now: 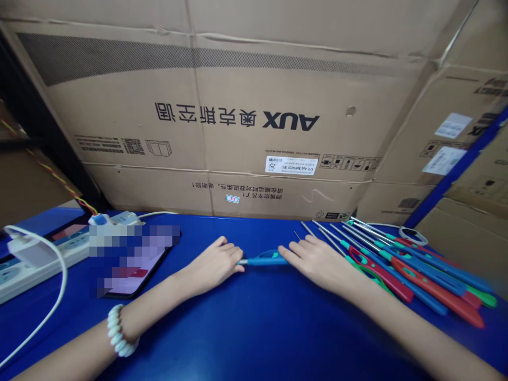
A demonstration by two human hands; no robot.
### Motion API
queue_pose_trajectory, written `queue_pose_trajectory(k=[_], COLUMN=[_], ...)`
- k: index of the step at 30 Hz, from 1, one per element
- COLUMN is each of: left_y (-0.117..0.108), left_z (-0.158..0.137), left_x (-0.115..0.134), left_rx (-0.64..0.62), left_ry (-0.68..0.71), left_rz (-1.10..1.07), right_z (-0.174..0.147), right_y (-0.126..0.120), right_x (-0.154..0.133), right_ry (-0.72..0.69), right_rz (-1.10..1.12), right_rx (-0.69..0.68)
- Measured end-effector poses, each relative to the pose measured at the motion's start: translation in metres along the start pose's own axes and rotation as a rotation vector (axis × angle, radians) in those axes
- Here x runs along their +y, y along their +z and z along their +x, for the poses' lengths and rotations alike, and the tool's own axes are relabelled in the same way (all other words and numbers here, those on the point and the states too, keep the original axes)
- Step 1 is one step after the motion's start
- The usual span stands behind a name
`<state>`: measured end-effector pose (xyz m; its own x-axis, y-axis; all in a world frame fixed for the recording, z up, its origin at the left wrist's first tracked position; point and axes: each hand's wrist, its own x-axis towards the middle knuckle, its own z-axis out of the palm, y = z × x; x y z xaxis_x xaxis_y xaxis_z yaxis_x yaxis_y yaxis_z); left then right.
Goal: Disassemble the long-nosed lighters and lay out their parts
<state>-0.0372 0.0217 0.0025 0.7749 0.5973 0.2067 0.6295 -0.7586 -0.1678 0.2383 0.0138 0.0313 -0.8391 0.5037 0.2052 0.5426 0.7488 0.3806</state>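
At the left edge of the blue table (254,328) lies one long white plastic power strip (39,274); beside it, one black-edged phone (148,264) with a lilac screen. Between middle and far edge, the left hand (222,263) is closed around the silver metal tube of one slim lighter (264,261), blue plastic with a teal trigger; the right hand (313,258) grips its other end. Toward the far right corner, at least seven overlapping long-necked lighters (431,286), blue, red, orange and green, fan out.

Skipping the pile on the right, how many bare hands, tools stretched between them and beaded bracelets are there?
Hands: 2 (left hand, right hand)
Blue-handled tool between them: 1
Beaded bracelet: 1
Total: 4
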Motion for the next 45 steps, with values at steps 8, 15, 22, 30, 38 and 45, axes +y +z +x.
queue_pose_trajectory(k=[8, 15, 22, 30, 38, 45], left_y=[0.002, -0.006, -0.005, -0.006, -0.016, -0.013], left_z=[-0.002, -0.005, 0.002, 0.005, -0.002, -0.001], left_x=[-0.017, -0.012, 0.020, 0.023, 0.033, 0.028], left_rx=[0.040, 0.109, 0.131, -0.092, -0.085, -0.016], left_ry=[-0.065, -0.158, -0.243, -0.367, -0.197, -0.110], left_rz=[0.122, -0.056, -0.650, -1.034, -0.848, -0.782], right_z=[-0.009, -0.005, 0.009, 0.010, 0.007, 0.006], right_y=[0.002, 0.010, 0.017, 0.022, 0.024, 0.026], right_x=[0.026, 0.010, -0.033, -0.041, -0.043, -0.049], right_ry=[0.064, 0.139, 0.136, 0.168, 0.083, 0.184], right_rz=[0.096, 0.193, 0.121, 0.107, 0.258, 0.390], right_rx=[0.033, 0.028, 0.028, 0.057, 0.083, 0.070])
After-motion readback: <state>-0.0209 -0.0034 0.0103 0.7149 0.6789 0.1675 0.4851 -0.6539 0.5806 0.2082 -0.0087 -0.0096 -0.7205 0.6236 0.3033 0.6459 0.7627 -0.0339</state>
